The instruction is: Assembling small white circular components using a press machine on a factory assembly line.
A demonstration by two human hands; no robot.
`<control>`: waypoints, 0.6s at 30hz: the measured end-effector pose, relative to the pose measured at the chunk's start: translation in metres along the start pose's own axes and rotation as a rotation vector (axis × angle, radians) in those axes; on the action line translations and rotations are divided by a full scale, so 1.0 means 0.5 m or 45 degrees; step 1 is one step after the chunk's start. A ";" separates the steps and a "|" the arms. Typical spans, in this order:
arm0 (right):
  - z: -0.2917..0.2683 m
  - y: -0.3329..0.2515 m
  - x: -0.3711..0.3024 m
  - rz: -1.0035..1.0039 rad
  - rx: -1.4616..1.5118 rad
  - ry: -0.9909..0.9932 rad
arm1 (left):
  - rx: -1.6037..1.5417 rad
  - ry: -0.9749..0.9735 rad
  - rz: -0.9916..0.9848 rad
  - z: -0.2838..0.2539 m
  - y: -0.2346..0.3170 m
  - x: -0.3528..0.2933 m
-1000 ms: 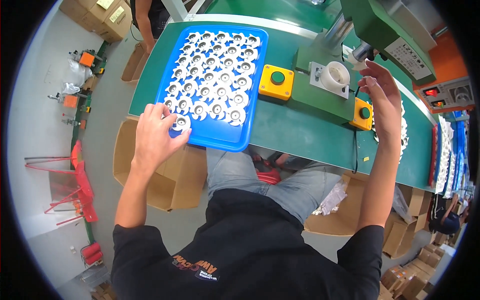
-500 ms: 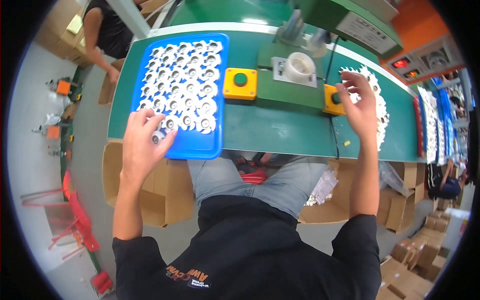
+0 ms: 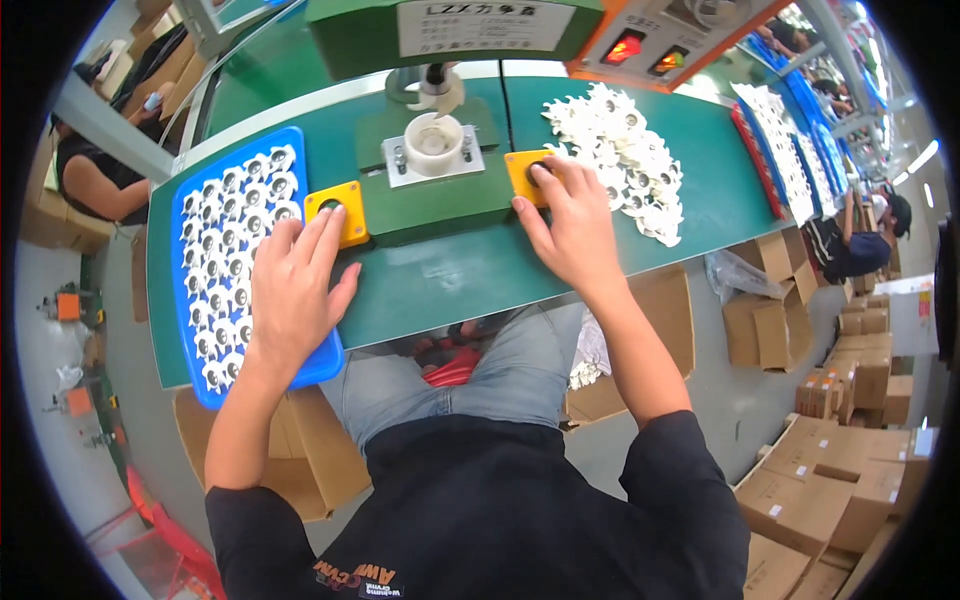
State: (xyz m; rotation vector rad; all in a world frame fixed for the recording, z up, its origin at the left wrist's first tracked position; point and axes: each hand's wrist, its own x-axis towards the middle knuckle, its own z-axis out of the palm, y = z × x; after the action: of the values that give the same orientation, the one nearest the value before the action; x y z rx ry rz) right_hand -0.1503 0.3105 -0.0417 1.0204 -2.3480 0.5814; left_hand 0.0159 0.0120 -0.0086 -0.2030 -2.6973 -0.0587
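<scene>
"Green bench (image 3: 445, 275), 1 press (image 3: 430, 215) on it. What's by the press?"

"Yellow L btn box (image 3: 352, 205) left of press, matching R btn box (image 3: 522, 178) right: 2 total. L hand (image 3: 296, 290) on L btn box, fingers near straight, slightly spread; R hand (image 3: 577, 232) on R btn box, fingers bent, loosely apart. Neither grips anything."

"Containers?"

"1 white cup (image 3: 432, 166) on press base, contents unclear. 1 blue tray (image 3: 322, 366) far left of press, w/ rows of white pcs (image 3: 231, 240), part hidden, can't count. 1 loose white heap (image 3: 622, 148) right of press, past R btn box."
</scene>
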 end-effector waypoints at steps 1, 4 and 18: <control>0.000 0.004 0.003 -0.009 0.016 0.000 | -0.011 -0.017 -0.002 -0.001 0.003 0.006; -0.026 0.011 0.010 0.012 0.103 -0.122 | -0.030 -0.022 -0.002 -0.012 0.011 0.020; -0.075 0.345 0.046 0.128 -0.467 -0.280 | -0.402 0.173 -0.118 -0.036 0.016 0.055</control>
State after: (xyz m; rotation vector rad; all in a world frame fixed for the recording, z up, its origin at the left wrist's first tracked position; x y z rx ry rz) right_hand -0.2842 0.4269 -0.0293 0.8351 -2.5810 0.0653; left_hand 0.0000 0.0223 0.0194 -0.1613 -2.5474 -0.5094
